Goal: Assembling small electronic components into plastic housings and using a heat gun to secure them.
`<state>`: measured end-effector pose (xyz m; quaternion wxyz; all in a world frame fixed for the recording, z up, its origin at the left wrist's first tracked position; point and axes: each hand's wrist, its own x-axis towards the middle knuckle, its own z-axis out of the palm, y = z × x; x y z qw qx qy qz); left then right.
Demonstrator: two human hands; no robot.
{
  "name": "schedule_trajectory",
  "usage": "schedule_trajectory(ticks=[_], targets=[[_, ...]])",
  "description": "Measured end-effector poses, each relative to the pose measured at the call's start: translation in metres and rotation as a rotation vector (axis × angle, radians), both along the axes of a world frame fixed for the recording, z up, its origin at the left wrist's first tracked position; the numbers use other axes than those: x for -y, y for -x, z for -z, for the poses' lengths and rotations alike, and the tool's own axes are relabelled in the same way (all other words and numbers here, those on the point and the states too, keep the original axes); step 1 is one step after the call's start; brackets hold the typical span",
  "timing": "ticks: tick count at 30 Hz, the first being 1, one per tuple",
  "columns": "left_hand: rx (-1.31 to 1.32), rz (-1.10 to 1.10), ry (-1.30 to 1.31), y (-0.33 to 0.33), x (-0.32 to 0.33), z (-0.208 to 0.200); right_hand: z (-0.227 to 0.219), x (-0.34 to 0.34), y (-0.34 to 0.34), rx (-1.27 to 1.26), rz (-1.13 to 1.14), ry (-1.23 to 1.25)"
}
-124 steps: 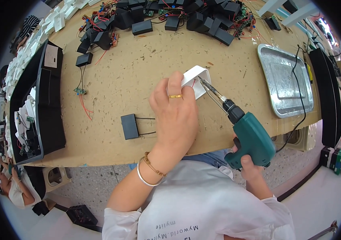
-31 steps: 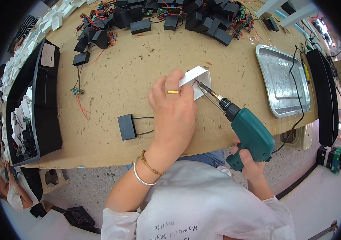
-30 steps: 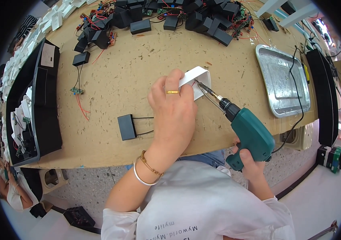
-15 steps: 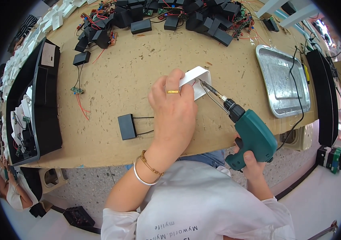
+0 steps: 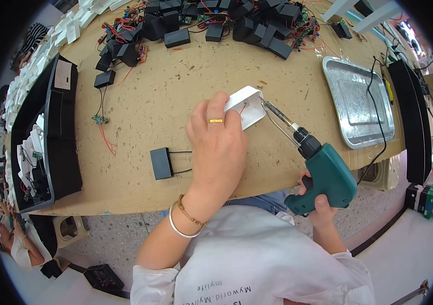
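My left hand (image 5: pixel 217 140) is closed around a white plastic housing (image 5: pixel 251 104), holding it tilted above the table. A short red wire shows inside the housing. In my right hand (image 5: pixel 320 206) is a green pistol-shaped soldering gun (image 5: pixel 328 175), its finger at the trigger. The gun's tip and the thin feed tube beside it point at the housing's right rim; whether they touch it I cannot tell. A black rectangular block (image 5: pixel 161 163) lies left of my wrist. Its two black leads run under my left hand, where their ends are hidden.
Black blocks with green boards and red wires (image 5: pixel 216 20) pile up at the table's far side. On the left stands a black bin (image 5: pixel 64 137) of white parts. A metal tray (image 5: pixel 359 101) lies right, crossed by a black cord. One wired board (image 5: pixel 99 119) rests left.
The soldering gun has drawn back slightly to the right and down, its tip moving from inside the housing to its rim. My left hand has shifted a little with the housing.
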<state>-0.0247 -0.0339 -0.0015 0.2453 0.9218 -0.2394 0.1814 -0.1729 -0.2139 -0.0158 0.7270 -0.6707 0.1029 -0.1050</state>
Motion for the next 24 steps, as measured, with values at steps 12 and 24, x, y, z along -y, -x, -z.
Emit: schedule_trajectory(ticks=[12, 24], targets=[[-0.037, 0.192, 0.125, 0.010, -0.081, -0.034, 0.000, 0.001, -0.002, -0.009, 0.026, -0.021], [0.015, 0.537, 0.078, 0.009, -0.051, -0.029, 0.006, 0.002, 0.000, 0.015, 0.011, -0.011]])
